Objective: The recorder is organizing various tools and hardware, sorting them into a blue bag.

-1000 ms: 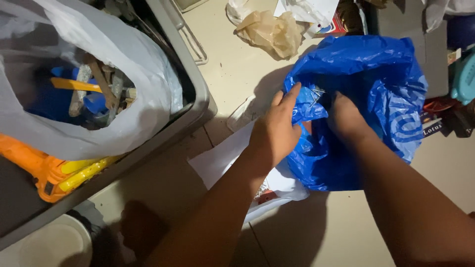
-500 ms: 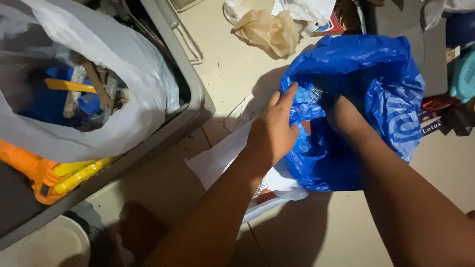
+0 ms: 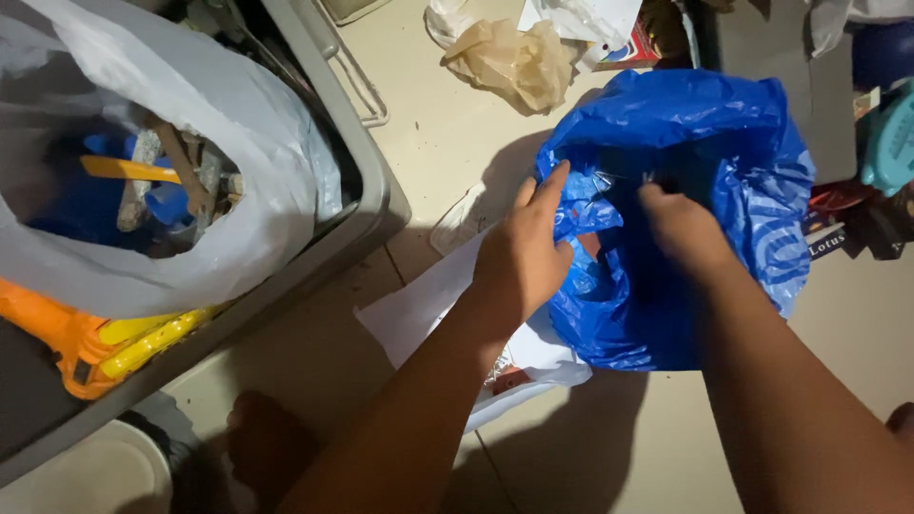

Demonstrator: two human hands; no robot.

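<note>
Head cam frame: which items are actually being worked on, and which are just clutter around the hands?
In hand:
- blue plastic bag, mouth held open
- left hand, gripping the bag's near edge
- right hand, reaching into the bag

Lying about:
- white plastic bag of tools in the grey bin
- orange and yellow tool
- crumpled tan bag
- white sheet on the floor

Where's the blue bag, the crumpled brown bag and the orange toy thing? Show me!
blue bag [image 3: 752, 162]: head view, on its upper right side.
crumpled brown bag [image 3: 514, 62]: head view, on its middle.
orange toy thing [image 3: 48, 333]: head view, on its orange body.
</note>
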